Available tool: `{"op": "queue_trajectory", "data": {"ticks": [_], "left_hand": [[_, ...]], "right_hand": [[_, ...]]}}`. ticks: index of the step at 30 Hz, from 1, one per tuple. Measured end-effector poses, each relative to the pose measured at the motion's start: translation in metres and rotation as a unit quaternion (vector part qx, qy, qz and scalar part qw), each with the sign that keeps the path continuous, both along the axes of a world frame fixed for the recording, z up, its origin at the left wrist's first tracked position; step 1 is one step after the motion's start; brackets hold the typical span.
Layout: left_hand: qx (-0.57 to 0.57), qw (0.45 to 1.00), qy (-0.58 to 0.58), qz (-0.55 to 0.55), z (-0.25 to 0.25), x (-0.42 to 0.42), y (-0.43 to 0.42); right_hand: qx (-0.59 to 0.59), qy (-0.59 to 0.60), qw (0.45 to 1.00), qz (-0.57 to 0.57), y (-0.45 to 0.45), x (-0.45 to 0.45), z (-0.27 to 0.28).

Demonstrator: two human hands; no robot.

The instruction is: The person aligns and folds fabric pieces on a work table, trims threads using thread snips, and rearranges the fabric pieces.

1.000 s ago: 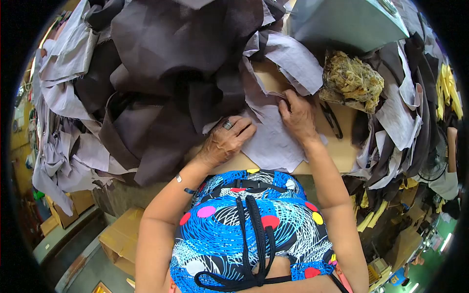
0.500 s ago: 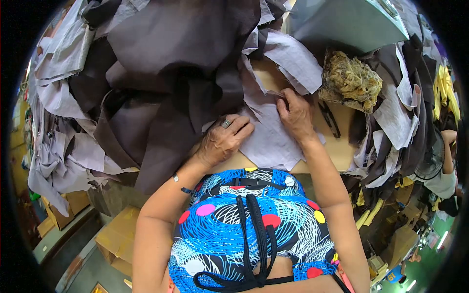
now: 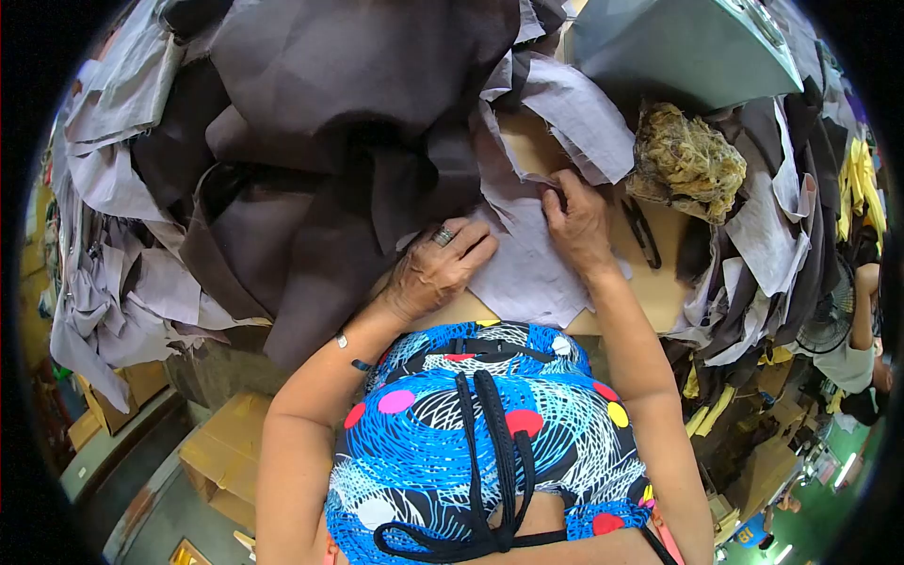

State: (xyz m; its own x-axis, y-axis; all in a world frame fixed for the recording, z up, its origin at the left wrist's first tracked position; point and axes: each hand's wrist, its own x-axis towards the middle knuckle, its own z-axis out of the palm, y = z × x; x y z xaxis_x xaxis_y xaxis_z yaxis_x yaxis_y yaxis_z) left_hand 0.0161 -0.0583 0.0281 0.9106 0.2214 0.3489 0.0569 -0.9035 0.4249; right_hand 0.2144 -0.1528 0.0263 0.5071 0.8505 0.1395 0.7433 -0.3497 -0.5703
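A pale lavender fabric piece [image 3: 527, 268] with frayed edges lies on the tan tabletop in front of my body. My right hand [image 3: 577, 221] pinches its upper right edge between thumb and fingers. At the left edge of the same piece is my left hand [image 3: 444, 266], a ring on one finger, its fingers curled down onto the fabric; the fingertips are partly hidden. Large folds of dark brown fabric [image 3: 311, 226] heap up beside and beyond my left hand. Another pale strip [image 3: 582, 122] curls just above my right hand.
Right of my right hand lie black thread snips [image 3: 641, 231] and a clear bag of yellowish tangled material [image 3: 692, 162]. A grey metal box [image 3: 678, 52] stands behind. Fabric piles flank both sides. Cardboard boxes [image 3: 226, 457] sit lower left. Another person's arm [image 3: 862, 306] shows far right, near a fan [image 3: 824, 306].
Both hands keep nearly the same hold on the pale fabric. The view has shifted slightly, so the tabletop things appear a little further right.
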Motion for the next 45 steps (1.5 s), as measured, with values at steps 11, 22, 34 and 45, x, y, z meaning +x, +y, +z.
{"op": "queue_trajectory", "data": {"ticks": [11, 22, 34, 45], "left_hand": [[-0.029, 0.999, -0.002, -0.014, -0.003, 0.005, 0.011], [0.024, 0.997, -0.006, -0.068, 0.001, 0.01, 0.01], [0.038, 0.996, 0.031, -0.078, 0.0, 0.01, 0.011], [0.112, 0.988, 0.032, -0.1, 0.005, 0.015, 0.014]], "right_hand": [[0.031, 0.11, 0.993, -0.008, 0.033, -0.007, 0.004], [-0.015, 0.077, 0.997, 0.017, 0.029, 0.001, 0.025], [-0.04, 0.073, 0.996, 0.027, 0.018, 0.004, 0.025], [-0.03, 0.096, 0.994, 0.037, 0.017, 0.008, 0.015]]}}
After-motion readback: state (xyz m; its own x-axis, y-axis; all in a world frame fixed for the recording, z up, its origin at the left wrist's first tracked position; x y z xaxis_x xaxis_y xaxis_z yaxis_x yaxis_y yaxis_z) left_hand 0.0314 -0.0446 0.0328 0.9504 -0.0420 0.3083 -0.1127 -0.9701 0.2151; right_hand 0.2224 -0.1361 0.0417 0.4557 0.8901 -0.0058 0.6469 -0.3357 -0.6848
